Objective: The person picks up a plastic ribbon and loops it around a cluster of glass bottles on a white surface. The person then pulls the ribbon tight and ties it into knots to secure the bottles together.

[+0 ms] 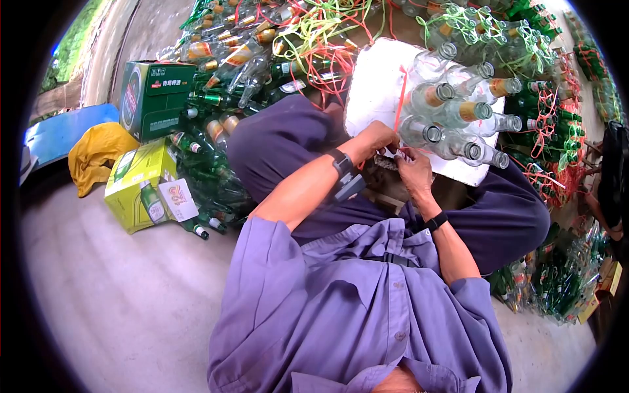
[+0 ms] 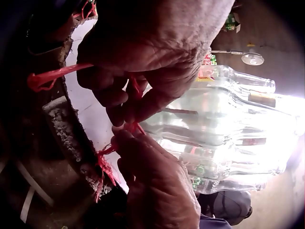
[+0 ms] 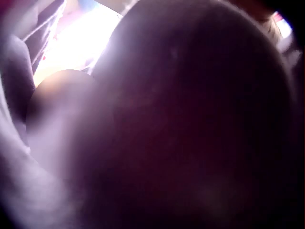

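Note:
Both hands meet at the near edge of a white board (image 1: 373, 84) on which several clear glass bottles (image 1: 445, 105) stand in a cluster. My left hand (image 1: 379, 139) pinches red plastic twine (image 2: 62, 75), whose looped end sticks out past the fingers in the left wrist view. Opposite it, my right hand (image 1: 416, 173) pinches the same twine between thumb and finger, the fingertips of both hands close together. A frayed red tuft (image 2: 106, 169) hangs beside the board's rough edge. Dark blurred shapes fill most of the right wrist view and hide the fingers there.
Piles of green bottles (image 1: 206, 164) lie left of the crossed legs. Beside them stand a green carton (image 1: 154, 98), a yellow-green carton (image 1: 141, 187) and a yellow cloth (image 1: 98, 154). Tangled twine (image 1: 321, 33) covers bottles behind. More bundled bottles (image 1: 550, 131) crowd the right side.

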A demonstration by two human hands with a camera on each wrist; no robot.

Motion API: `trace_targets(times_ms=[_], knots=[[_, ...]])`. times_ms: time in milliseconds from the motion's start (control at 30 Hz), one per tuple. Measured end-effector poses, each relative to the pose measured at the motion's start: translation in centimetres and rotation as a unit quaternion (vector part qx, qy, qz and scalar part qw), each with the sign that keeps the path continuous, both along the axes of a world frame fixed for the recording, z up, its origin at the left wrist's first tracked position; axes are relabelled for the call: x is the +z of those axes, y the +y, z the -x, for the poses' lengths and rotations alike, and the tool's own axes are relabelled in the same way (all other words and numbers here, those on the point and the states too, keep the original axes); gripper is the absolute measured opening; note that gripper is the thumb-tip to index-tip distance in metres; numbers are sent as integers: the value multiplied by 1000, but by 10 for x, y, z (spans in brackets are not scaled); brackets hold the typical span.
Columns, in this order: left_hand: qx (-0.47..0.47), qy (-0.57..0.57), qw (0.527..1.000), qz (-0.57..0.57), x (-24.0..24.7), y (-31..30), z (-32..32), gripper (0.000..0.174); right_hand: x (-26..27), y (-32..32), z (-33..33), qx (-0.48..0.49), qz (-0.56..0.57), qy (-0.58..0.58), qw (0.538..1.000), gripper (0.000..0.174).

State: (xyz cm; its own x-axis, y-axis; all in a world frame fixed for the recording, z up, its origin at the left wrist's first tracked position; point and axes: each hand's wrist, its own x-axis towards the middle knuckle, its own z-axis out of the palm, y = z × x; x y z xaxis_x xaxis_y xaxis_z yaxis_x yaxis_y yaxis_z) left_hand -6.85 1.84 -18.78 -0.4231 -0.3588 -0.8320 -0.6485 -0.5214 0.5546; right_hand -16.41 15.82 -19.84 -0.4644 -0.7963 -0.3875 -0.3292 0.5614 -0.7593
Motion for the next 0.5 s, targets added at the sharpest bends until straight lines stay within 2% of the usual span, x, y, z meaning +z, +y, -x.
trace_targets(times_ms=[67,133,200,233,300,400,467,500], knots=[[-15,-42,999,-8,11,-2,1,9,-10,0,-1,-15,4,-42,999,35],[-8,-15,1000,-6,12,-1,-1,10,-19,0,-1,-29,8,-84,996,33],[-1,11,1000,-3,11,0,-1,10,-20,0,0,-108,-45,-167,979,30],[-25,-16,1000,-3,10,-2,0,15,-25,2,0,-108,-45,-167,979,30],[-47,-45,998,-3,5,-4,-2,20,-33,5,0,-63,97,-108,987,31],[-24,-16,999,29,1,0,-7,15,-33,9,-1,-37,74,-101,991,30],[57,-3,998,39,3,2,-5,26,-37,7,-1,-20,58,-107,992,28],[59,-3,997,41,5,0,-4,26,-41,7,-2,-4,41,-113,993,26]])
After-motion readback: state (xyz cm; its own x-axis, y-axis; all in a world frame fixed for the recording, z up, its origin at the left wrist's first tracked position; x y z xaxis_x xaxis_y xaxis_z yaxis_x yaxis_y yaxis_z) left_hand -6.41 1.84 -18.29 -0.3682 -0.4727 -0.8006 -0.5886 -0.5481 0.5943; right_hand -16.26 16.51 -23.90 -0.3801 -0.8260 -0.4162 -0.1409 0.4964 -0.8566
